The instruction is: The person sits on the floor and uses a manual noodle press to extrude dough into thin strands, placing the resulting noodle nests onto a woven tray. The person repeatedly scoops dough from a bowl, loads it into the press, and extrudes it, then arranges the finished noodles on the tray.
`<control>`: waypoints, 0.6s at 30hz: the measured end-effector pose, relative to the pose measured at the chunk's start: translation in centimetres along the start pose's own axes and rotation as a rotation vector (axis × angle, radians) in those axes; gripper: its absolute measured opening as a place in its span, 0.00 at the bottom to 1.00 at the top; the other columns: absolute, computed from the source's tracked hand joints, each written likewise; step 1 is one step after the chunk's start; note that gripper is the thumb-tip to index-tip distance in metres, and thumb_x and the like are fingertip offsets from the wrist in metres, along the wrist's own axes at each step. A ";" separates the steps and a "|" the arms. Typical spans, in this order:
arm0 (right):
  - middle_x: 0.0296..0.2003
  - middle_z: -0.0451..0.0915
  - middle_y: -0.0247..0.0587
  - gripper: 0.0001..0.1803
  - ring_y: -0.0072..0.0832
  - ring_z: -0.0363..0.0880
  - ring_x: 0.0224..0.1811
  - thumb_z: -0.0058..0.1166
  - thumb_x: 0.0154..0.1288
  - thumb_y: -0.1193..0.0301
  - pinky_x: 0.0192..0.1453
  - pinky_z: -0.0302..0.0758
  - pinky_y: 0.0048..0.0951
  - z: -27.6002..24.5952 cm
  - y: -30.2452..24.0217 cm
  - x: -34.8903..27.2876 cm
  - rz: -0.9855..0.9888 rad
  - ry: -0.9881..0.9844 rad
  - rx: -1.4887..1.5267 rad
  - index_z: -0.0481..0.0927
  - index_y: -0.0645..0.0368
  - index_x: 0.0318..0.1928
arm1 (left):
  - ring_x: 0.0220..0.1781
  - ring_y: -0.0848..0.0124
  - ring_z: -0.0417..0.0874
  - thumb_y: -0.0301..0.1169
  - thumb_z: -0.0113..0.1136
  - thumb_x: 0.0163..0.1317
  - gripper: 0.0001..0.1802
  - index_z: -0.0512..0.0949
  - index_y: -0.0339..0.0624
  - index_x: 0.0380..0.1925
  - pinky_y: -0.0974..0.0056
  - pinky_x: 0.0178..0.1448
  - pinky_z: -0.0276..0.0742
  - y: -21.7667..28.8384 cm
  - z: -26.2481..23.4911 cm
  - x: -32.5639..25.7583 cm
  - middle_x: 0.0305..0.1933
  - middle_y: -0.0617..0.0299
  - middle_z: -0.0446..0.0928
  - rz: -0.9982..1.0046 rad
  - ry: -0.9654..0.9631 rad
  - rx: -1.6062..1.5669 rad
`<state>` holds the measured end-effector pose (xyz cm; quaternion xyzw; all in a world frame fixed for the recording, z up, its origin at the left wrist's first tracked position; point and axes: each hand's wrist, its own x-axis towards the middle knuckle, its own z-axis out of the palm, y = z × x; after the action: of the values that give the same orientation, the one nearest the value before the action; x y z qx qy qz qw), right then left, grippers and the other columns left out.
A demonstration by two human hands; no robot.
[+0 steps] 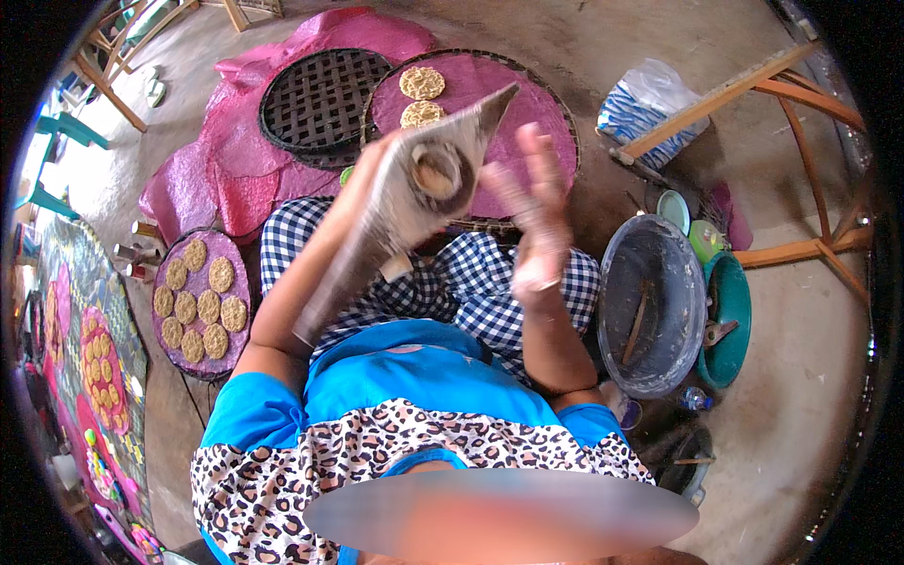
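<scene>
plastic bag (648, 105): a package lying on the ground at upper right, just beside a slanting wooden frame leg; crumpled and soft in shape, clear film on top, with blue and white stripes below
small bottle (695, 399): lies on the ground at lower right, just below the grey bucket; clear plastic with a blue band around it
signs and screens: none in view

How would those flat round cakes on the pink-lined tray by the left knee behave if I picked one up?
The round cakes look thin and grainy, so probably light and apt to crack if bent. They lie flat and apart on the pink-lined tray, so rolling seems unlikely. If moist like the paste on the right hand, they may sag.
</scene>
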<state>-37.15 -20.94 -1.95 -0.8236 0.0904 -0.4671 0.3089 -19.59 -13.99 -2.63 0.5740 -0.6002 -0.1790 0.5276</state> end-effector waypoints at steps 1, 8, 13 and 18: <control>0.63 0.57 0.49 0.50 0.41 0.47 0.68 0.20 0.50 0.27 0.69 0.37 0.43 -0.4 0.5 0.0 0.021 0.068 0.062 0.77 0.56 0.49 | 0.39 0.77 0.77 0.29 0.66 0.42 0.22 0.76 0.39 0.42 0.69 0.44 0.73 0.0 -1.1 0.7 0.36 0.60 0.78 0.020 -0.065 -0.013; 0.63 0.57 0.48 0.45 0.43 0.44 0.69 0.27 0.49 0.27 0.69 0.34 0.46 1.7 4.1 -1.0 -0.001 -0.147 0.114 0.80 0.49 0.45 | 0.36 0.65 0.73 0.36 0.55 0.54 0.19 0.71 0.35 0.41 0.61 0.40 0.72 -0.6 -4.4 3.6 0.34 0.56 0.71 -0.195 -0.013 -1.200; 0.65 0.52 0.47 0.49 0.46 0.37 0.70 0.25 0.41 0.23 0.67 0.34 0.49 1.7 3.9 -1.0 -0.071 -0.223 -0.034 0.81 0.46 0.45 | 0.34 0.65 0.72 0.39 0.53 0.54 0.22 0.70 0.34 0.43 0.60 0.40 0.71 -1.6 -2.5 3.9 0.33 0.57 0.71 -0.191 -0.123 -1.392; 0.66 0.48 0.47 0.48 0.49 0.35 0.70 0.27 0.38 0.22 0.65 0.31 0.56 1.8 3.9 -0.7 -0.139 -0.313 -0.197 0.80 0.39 0.46 | 0.34 0.70 0.75 0.33 0.54 0.56 0.17 0.73 0.34 0.43 0.65 0.39 0.75 -2.0 -1.6 4.0 0.38 0.55 0.77 -0.243 -0.146 -1.439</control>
<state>-35.49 -22.97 -5.44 -0.9166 0.0295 -0.3425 0.2043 -16.43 -17.47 -1.91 0.1345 -0.3000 -0.6240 0.7089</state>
